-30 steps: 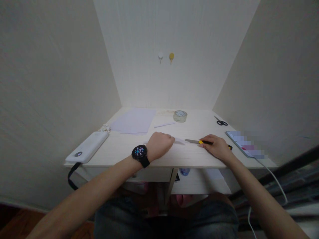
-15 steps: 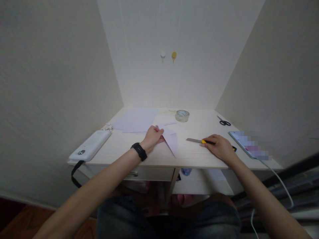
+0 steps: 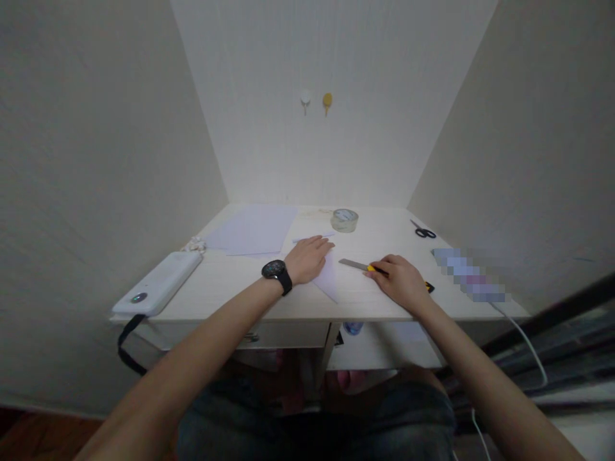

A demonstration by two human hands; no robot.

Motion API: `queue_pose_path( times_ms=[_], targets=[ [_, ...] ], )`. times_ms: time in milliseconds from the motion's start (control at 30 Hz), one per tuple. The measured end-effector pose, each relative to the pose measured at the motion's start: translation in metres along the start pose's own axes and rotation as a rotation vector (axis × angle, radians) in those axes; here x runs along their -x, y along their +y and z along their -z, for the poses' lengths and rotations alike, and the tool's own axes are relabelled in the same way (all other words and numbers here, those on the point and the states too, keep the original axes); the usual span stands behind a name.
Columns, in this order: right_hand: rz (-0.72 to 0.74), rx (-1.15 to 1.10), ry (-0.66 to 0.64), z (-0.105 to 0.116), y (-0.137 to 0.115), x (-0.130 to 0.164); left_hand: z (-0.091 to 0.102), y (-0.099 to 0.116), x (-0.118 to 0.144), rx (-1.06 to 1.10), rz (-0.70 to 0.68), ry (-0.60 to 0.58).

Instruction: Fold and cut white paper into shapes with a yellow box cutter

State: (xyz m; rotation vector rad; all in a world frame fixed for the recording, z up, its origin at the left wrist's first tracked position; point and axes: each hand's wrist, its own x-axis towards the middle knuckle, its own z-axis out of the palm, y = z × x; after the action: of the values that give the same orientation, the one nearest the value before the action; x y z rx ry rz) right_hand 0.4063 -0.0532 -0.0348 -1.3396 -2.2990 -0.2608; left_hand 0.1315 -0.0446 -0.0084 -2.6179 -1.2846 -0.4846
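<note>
My left hand (image 3: 310, 257), a dark watch on its wrist, lies palm down with its fingers stretched out on a small folded piece of white paper (image 3: 327, 283). The hand covers much of that paper; a pointed corner shows toward the desk's front. In my right hand (image 3: 398, 278) is a box cutter (image 3: 358, 264) with a yellow and black handle. Its long blade is out and points left toward the paper, apart from it. Behind my left fingers lies a narrow paper strip (image 3: 317, 237).
White paper sheets (image 3: 254, 227) lie at the back left, a roll of clear tape (image 3: 344, 220) at the back. Black scissors (image 3: 423, 232) and a phone (image 3: 466, 272) with a cable are on the right. A white device (image 3: 161, 282) sits at the left edge. Walls enclose the desk.
My left hand has let go of the lifted paper edge and flattened onto the folded paper. My right hand still holds the box cutter. The whole view has shifted slightly.
</note>
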Motion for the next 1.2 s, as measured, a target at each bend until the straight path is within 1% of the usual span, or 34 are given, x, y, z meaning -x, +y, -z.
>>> queue_pose_path(
  times_ms=[67, 200, 433, 533, 633, 667, 733, 833, 900, 1000, 1200],
  targets=[
    [-0.009, -0.006, 0.007, 0.001, -0.004, 0.0, -0.008, -0.003, -0.005, -0.007, 0.0, -0.034],
    [0.015, -0.03, 0.014, -0.001, -0.011, -0.002, -0.014, -0.006, -0.005, 0.042, 0.057, 0.007],
    [0.068, -0.042, 0.024, -0.006, -0.028, -0.005, -0.015, -0.003, -0.003, 0.025, 0.099, 0.004],
    [0.084, -0.058, 0.009, -0.006, -0.028, -0.006, -0.013, -0.001, -0.005, 0.002, 0.128, -0.024],
    [0.1, -0.058, -0.002, -0.005, -0.027, -0.007, -0.008, -0.001, -0.006, 0.034, 0.174, -0.017],
    [0.104, -0.055, -0.006, -0.005, -0.027, -0.007, -0.005, -0.002, -0.005, 0.061, 0.166, -0.022],
    [0.114, -0.053, -0.016, -0.004, -0.027, -0.007, -0.001, -0.005, -0.001, 0.116, 0.093, -0.066],
    [0.127, -0.058, -0.022, -0.003, -0.03, -0.008, 0.002, -0.007, 0.008, 0.132, -0.042, -0.195],
    [0.136, -0.069, -0.019, -0.003, -0.031, -0.008, 0.0, -0.006, 0.014, 0.104, -0.053, -0.242],
    [0.136, -0.088, -0.014, -0.003, -0.032, -0.009, -0.006, -0.001, 0.018, 0.049, 0.011, -0.227],
    [0.131, -0.157, -0.034, -0.003, -0.03, -0.01, -0.013, 0.01, 0.017, -0.07, 0.2, -0.114]
  ],
)
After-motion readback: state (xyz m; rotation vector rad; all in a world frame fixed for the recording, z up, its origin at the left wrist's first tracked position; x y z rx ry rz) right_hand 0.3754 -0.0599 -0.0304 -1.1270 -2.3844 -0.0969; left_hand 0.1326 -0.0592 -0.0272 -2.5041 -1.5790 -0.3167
